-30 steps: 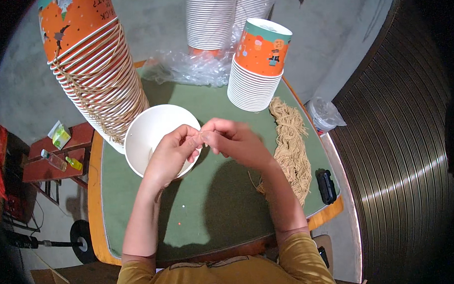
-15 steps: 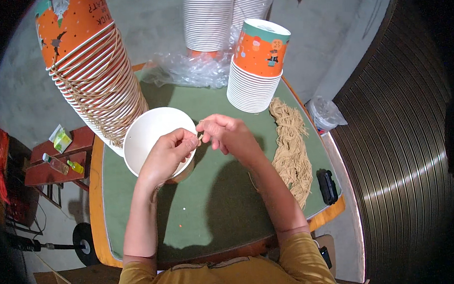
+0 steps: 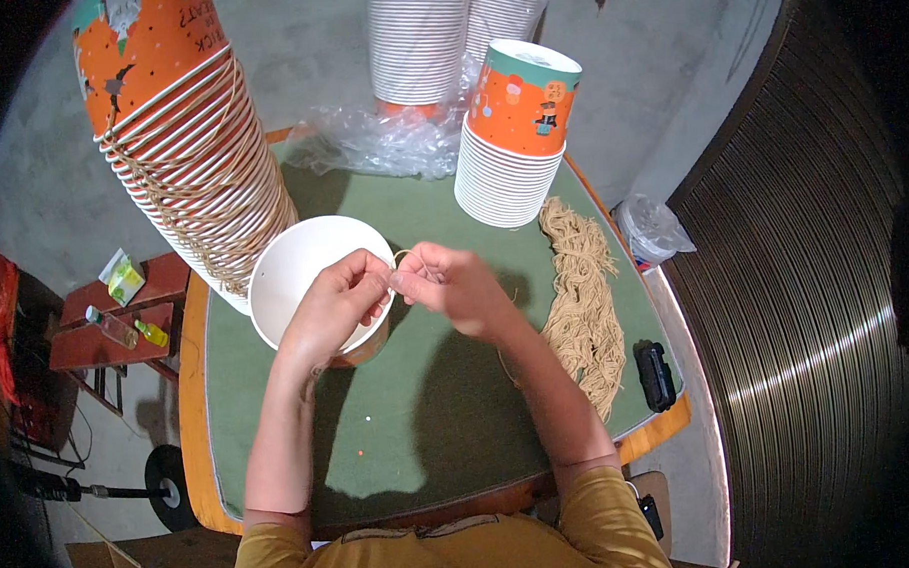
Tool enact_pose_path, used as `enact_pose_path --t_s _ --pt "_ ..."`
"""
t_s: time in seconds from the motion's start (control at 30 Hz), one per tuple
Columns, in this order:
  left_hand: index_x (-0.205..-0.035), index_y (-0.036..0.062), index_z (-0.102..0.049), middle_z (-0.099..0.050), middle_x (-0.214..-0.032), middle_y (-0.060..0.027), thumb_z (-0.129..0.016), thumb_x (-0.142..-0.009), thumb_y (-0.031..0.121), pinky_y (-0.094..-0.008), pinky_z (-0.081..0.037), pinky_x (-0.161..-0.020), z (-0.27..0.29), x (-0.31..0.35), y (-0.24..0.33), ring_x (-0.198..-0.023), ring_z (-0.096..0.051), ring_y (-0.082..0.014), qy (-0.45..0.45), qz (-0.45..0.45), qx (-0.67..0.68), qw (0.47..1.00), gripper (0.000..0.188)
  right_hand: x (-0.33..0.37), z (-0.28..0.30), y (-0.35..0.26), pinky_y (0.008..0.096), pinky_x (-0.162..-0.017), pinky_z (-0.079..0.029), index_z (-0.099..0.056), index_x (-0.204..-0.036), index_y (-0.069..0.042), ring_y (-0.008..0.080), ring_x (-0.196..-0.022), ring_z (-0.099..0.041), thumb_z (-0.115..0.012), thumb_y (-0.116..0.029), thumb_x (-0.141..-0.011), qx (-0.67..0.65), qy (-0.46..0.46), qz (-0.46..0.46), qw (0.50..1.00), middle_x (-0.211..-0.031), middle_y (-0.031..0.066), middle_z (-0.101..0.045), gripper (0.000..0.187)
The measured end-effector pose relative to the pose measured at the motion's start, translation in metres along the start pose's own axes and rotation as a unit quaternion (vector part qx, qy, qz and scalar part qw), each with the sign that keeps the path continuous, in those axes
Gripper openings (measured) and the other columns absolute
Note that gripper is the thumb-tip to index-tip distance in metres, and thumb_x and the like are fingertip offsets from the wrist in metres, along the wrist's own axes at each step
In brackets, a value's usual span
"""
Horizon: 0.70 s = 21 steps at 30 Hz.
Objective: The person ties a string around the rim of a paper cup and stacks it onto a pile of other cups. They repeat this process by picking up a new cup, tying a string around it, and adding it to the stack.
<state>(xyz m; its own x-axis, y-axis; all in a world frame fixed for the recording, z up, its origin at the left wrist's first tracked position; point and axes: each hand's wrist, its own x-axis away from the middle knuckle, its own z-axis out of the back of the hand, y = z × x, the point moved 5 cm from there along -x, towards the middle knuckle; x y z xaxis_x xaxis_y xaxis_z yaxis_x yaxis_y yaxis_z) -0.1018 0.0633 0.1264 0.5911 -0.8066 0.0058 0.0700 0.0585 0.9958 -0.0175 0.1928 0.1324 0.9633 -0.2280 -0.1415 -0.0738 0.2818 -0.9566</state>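
Left hand [image 3: 337,300] and right hand [image 3: 444,281], fingertips nearly meeting, pinch a thin tan cord [image 3: 402,253] at the right rim of a white-lined bucket [image 3: 298,257] on a green-topped desk [image 3: 371,482]; loose cord bundle [image 3: 586,314] lies right, bucket stack [image 3: 513,147] beyond.

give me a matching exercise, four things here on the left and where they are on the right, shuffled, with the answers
1. open tub
2. cord bundle
3. black object
4. clear plastic wrap

A. crumpled at the far edge of the table
B. partly hidden by the left hand
C. at the table's near right corner
D. beside the right forearm

Pairs: 1-B, 2-D, 3-C, 4-A
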Motion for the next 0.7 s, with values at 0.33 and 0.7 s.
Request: enact_pose_path --t_s 0.33,0.7 --pt "-0.097 0.0011 -0.059 -0.06 -0.084 -0.0019 -0.06 -0.094 0.014 -0.0205 -0.046 -0.066 0.001 -0.003 0.002 -0.071 -0.054 -0.007 -0.003 0.024 0.082 0.996 0.013 -0.001 0.004 -0.003 0.0267 -0.057 -0.045 -0.069 -0.085 -0.001 0.0091 -0.061 -0.056 -0.061 -0.026 -0.092 0.04 0.022 0.02 0.999 -0.067 0.0035 -0.064 0.027" --pt "-0.101 0.0001 -0.058 -0.061 -0.088 -0.0021 -0.063 -0.093 0.012 -0.021 -0.045 -0.071 -0.002 0.001 0.005 -0.077 -0.053 -0.0073 -0.009 0.009 0.043 0.999 0.015 0.002 0.007 -0.009 0.0243 -0.055 -0.046 -0.068 -0.094 -0.004 0.0066 -0.063 -0.056 -0.059 -0.027 -0.094 0.001 -0.021 -0.02 1.0 -0.075 -0.0002 -0.065 0.025"
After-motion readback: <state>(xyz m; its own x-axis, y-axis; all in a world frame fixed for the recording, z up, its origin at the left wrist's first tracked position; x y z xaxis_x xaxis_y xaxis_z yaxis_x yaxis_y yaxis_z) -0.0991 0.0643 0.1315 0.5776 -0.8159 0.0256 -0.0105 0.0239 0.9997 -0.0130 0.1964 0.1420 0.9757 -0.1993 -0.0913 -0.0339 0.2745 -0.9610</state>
